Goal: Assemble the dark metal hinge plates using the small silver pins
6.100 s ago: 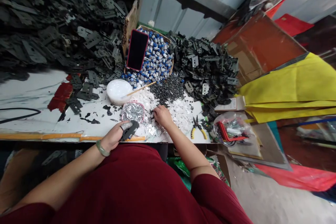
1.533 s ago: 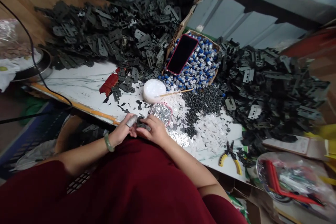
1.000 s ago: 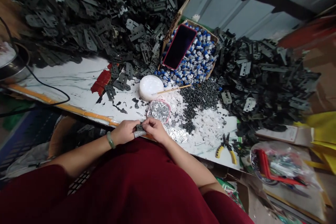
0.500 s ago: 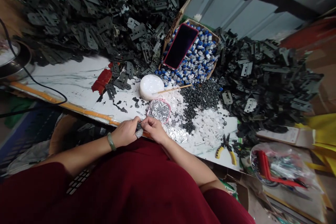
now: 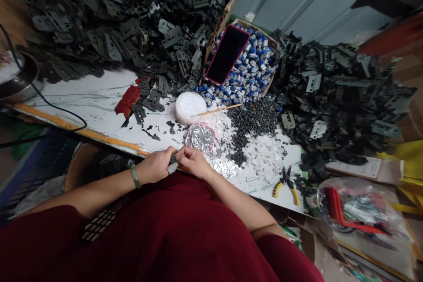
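My left hand, with a green bangle on its wrist, is closed around a small dark grey metal piece at the table's front edge. Most of that piece is hidden by the fingers. Against its upper end, the thumb and fingers of my right hand are pinched together. Whether they also hold something tiny I cannot make out. Just beyond the hands sits a pink-rimmed dish of silver pins. Behind it stands a round white tub with a thin wooden stick leaning on it.
Dark metal brackets are heaped at the back left, more brackets at the right. A phone lies on a box of blue-and-white parts. Black bits, white discs, loose pins and yellow-handled pliers lie rightward.
Both hands stay together on the dark grey piece, with only a slight shift of the fingers to the left. The view has tilted a little.
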`<control>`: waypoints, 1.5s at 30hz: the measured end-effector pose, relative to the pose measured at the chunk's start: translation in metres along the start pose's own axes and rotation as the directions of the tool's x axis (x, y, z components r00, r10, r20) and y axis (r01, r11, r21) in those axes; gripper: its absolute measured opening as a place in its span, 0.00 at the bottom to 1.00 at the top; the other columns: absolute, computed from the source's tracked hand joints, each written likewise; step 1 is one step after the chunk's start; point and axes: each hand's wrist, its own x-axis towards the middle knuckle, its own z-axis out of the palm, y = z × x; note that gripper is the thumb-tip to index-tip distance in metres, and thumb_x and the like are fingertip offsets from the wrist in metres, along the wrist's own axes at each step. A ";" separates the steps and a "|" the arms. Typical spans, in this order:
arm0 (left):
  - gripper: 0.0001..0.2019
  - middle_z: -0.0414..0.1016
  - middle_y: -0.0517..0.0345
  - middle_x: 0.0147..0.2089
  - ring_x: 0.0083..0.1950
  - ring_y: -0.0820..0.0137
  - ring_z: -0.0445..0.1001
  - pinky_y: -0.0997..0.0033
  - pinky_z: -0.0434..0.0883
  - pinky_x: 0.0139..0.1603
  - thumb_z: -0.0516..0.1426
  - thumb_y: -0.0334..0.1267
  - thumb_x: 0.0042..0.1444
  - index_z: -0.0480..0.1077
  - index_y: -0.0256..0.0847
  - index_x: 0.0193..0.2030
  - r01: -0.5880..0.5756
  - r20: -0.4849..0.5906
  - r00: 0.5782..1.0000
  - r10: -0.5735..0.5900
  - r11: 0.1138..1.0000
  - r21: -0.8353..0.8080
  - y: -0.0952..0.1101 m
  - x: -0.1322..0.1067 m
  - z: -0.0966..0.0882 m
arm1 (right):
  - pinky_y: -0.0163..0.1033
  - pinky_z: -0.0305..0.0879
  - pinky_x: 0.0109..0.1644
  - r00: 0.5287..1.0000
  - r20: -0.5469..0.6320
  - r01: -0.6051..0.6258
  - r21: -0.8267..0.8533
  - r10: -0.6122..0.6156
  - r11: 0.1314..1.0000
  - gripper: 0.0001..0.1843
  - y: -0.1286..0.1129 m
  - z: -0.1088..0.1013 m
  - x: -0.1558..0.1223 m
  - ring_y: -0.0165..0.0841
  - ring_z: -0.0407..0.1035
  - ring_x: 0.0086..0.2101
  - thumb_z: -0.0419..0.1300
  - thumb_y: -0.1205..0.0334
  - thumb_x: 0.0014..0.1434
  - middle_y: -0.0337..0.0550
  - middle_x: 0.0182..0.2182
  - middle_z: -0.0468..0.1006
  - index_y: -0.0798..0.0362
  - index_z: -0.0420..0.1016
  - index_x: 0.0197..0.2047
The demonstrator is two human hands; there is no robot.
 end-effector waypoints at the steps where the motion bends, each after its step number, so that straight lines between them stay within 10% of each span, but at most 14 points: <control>1: 0.08 0.75 0.47 0.32 0.35 0.55 0.76 0.64 0.63 0.33 0.47 0.35 0.56 0.58 0.39 0.43 0.025 -0.001 1.000 -0.025 1.000 0.015 0.003 -0.001 0.000 | 0.31 0.55 0.28 1.000 -0.003 -0.010 0.005 0.010 1.000 0.10 -0.001 0.001 -0.001 0.23 0.57 0.21 0.59 0.56 0.50 0.31 0.19 0.65 0.54 0.68 0.26; 12: 0.10 0.76 0.45 0.33 0.36 0.55 0.77 0.64 0.66 0.35 0.49 0.34 0.54 0.61 0.38 0.44 0.108 -0.015 0.994 -0.108 0.992 0.062 0.017 0.003 -0.003 | 0.30 0.55 0.23 0.995 -0.069 -0.066 0.086 0.072 0.994 0.09 -0.005 0.011 -0.005 0.23 0.56 0.19 0.58 0.59 0.51 0.31 0.16 0.66 0.53 0.64 0.24; 20: 0.18 0.77 0.49 0.31 0.31 0.57 0.75 0.66 0.64 0.32 0.58 0.52 0.46 0.70 0.42 0.39 0.057 0.183 0.980 -0.081 0.989 0.135 -0.034 -0.033 -0.077 | 0.35 0.65 0.34 0.993 0.007 0.120 0.095 -0.121 0.988 0.19 -0.012 -0.007 0.005 0.28 0.68 0.28 0.63 0.52 0.52 0.36 0.26 0.73 0.53 0.69 0.43; 23: 0.21 0.77 0.50 0.35 0.36 0.57 0.75 0.66 0.65 0.35 0.57 0.54 0.47 0.70 0.43 0.43 0.224 0.003 0.974 -0.227 0.963 0.148 -0.064 -0.025 -0.100 | 0.36 0.65 0.34 0.978 -0.100 0.166 -0.165 -0.184 0.972 0.13 -0.016 -0.035 0.008 0.29 0.68 0.29 0.59 0.53 0.56 0.39 0.29 0.75 0.53 0.72 0.39; 26: 0.21 0.74 0.45 0.47 0.46 0.55 0.73 0.64 0.67 0.43 0.54 0.52 0.53 0.67 0.41 0.48 0.420 -0.302 0.880 -0.367 0.897 0.137 -0.085 0.006 -0.107 | 0.38 0.64 0.37 0.926 -0.218 0.144 -0.553 -0.309 0.821 0.08 -0.022 -0.066 0.007 0.32 0.69 0.32 0.56 0.60 0.57 0.41 0.31 0.76 0.53 0.74 0.37; 34: 0.25 0.70 0.45 0.50 0.52 0.53 0.69 0.57 0.66 0.51 0.52 0.46 0.58 0.55 0.33 0.58 0.407 -0.401 0.823 -0.402 0.910 -0.077 -0.092 0.041 -0.079 | 0.41 0.62 0.40 0.960 -0.077 -0.044 -0.991 -0.268 0.127 0.07 -0.022 -0.085 0.013 0.40 0.67 0.38 0.62 0.65 0.54 0.50 0.34 0.77 0.54 0.77 0.38; 39: 0.25 0.75 0.49 0.45 0.47 0.59 0.74 0.61 0.69 0.48 0.57 0.39 0.51 0.60 0.39 0.56 0.307 -0.429 0.737 -0.523 0.823 -0.477 -0.100 0.026 -0.052 | 0.40 0.60 0.36 0.963 -0.059 -0.032 -0.994 -0.262 0.109 0.04 -0.014 -0.079 0.024 0.39 0.67 0.36 0.60 0.66 0.57 0.48 0.32 0.77 0.53 0.77 0.33; 45: 0.29 0.76 0.52 0.41 0.39 0.64 0.76 0.66 0.72 0.36 0.62 0.40 0.42 0.63 0.39 0.53 -0.006 -0.207 0.891 -0.404 0.444 -0.896 -0.048 0.016 -0.017 | 0.39 0.61 0.40 0.918 -0.093 -0.003 -0.973 -0.384 0.230 0.06 -0.010 -0.083 0.016 0.37 0.66 0.37 0.58 0.63 0.59 0.46 0.33 0.75 0.52 0.78 0.35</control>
